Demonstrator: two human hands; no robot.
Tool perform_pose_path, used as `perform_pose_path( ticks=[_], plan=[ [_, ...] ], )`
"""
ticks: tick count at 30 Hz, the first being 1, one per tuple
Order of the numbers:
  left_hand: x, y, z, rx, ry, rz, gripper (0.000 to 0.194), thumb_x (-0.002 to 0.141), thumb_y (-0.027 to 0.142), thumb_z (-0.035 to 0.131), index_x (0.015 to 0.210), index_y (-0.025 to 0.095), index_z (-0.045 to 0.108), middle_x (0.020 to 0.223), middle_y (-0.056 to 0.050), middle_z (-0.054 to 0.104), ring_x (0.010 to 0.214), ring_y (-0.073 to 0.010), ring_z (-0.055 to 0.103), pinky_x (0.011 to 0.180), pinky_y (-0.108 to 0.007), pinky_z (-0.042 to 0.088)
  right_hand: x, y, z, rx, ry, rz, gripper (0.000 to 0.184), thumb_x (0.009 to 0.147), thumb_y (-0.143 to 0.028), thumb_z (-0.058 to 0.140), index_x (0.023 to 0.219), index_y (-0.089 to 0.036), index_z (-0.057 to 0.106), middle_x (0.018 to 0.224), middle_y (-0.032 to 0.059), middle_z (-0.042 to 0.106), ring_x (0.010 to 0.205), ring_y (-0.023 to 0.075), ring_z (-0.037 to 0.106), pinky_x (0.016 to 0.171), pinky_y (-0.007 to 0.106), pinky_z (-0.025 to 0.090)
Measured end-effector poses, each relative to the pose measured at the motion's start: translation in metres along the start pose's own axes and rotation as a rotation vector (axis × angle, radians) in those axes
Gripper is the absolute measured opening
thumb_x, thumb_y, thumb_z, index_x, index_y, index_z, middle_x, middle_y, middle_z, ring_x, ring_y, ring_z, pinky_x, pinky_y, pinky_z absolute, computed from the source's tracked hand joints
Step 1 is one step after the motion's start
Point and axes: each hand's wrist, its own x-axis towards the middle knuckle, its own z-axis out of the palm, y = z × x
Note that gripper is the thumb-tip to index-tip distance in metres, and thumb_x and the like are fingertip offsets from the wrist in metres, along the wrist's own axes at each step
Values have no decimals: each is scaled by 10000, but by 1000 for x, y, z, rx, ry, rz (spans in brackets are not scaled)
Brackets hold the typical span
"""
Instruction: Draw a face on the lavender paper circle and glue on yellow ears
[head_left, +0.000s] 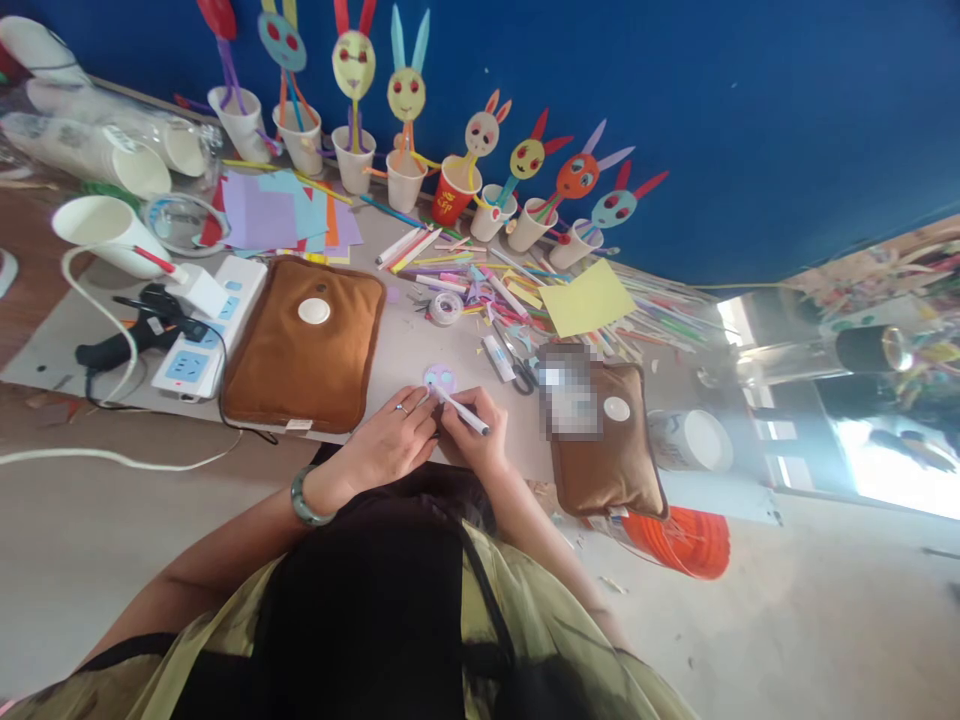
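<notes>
My right hand [474, 432] is closed around a white pen [461, 410], its tip resting on a small lilac paper disc [439, 379] on the table. My left hand [390, 442] lies beside it, with its fingertips pressing the near edge of the disc. A ring shows on one finger and a green bangle [304, 497] on that wrist. Both hands sit at the table's near edge, between two brown pads.
Brown pads [304, 345] [607, 440] flank the hands. A glue gun [127, 335] and power strip [214, 330] lie left. Paper cups with rabbit faces [409, 135] line the blue wall. Coloured paper [281, 210], strips, scissors [517, 365], tape [446, 308] and a yellow sheet [589, 298] litter the table.
</notes>
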Motion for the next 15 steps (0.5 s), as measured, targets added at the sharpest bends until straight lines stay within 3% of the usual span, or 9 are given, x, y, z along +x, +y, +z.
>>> perform_pose_path(
  ticks=[15],
  plan=[
    [1,1,-3,0,6,1,262,1006,265,535,1108,90,701,1331,-196,672,1332,-336,582,1166,-516,458,-1,6,2,-4,11,-35,172,875,-390,659,857,-220,674,718,6,733,576,139,626,610,255,541]
  ],
)
